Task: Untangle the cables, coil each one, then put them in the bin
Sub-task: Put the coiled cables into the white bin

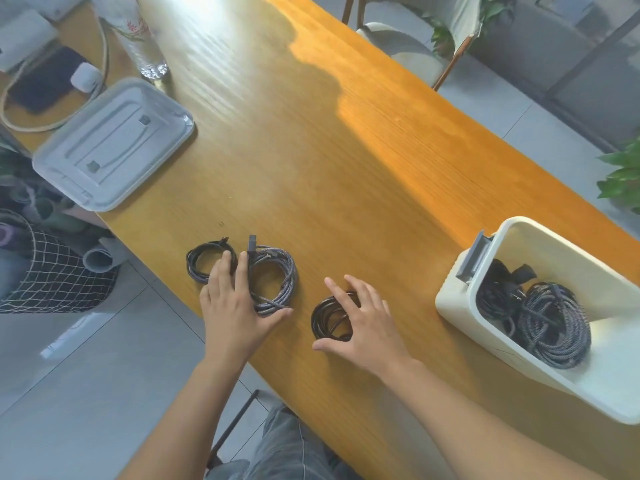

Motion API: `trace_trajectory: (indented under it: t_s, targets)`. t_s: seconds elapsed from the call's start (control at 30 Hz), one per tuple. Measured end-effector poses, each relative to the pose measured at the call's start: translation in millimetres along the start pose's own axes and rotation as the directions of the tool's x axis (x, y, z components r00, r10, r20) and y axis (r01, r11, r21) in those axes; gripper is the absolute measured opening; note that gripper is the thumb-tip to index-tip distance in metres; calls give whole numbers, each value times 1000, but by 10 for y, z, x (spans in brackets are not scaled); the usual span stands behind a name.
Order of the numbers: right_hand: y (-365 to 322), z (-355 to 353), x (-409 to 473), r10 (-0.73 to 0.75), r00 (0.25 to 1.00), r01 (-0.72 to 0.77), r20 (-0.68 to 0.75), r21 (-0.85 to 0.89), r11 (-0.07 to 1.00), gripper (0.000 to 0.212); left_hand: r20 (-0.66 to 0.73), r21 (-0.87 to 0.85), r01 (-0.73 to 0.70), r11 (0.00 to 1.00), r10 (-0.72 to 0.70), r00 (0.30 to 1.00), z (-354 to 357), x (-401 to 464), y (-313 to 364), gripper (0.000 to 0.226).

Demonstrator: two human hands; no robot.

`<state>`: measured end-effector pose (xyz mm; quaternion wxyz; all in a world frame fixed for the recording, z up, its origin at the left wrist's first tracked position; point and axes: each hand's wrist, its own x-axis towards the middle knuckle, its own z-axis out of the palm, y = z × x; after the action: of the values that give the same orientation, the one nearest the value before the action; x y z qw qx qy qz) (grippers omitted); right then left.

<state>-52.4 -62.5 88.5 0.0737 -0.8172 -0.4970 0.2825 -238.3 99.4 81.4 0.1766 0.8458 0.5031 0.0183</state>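
Here, lying near the table's [311, 150] near edge: three coiled cables. Sitting farthest from the bin [512, 237], a small dark coil [197, 263]; touching it on the bin side, a grey braided coil [277, 271] with a plug sticking up at its far rim; lying between that one and the bin, apart from both, a glossy black coil [325, 318].

Resting across the first two coils, the left hand [235, 306]: fingers straight and spread, fingertips lying on the small dark coil and on the seam between the pair, thumb stretching under the braided coil's near rim, pinching nothing. Covering the bin side of the black coil, the right hand [367, 323]: fingers splayed and lightly arched, thumb lying on the wood at the coil's near side. Touching or hovering, cannot tell.

Standing at the table's near edge, well apart from the black coil, the cream bin with a grey latch on its rim. Lying inside it, a large braided coil [554, 323] and black cables [498, 289] beside it.

Lying far across the table from the bin, a grey lid [114, 143]. Standing beyond the lid, a clear bottle [138, 36]; lying beside that, a phone [45, 84] and a white charger [85, 77].
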Motion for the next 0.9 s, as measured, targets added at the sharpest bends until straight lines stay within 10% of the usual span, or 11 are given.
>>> trace_trajectory:
  t_s: [0.43, 0.9]
  targets:
    - [105, 320, -3, 18, 908, 54, -419, 160, 986, 23, -130, -169, 77, 983, -100, 986, 90, -278, -18, 109]
    - [244, 225, -107, -157, 979, 157, -131, -10, 987, 83, -34, 30, -41, 999, 42, 999, 189, -112, 40, 126]
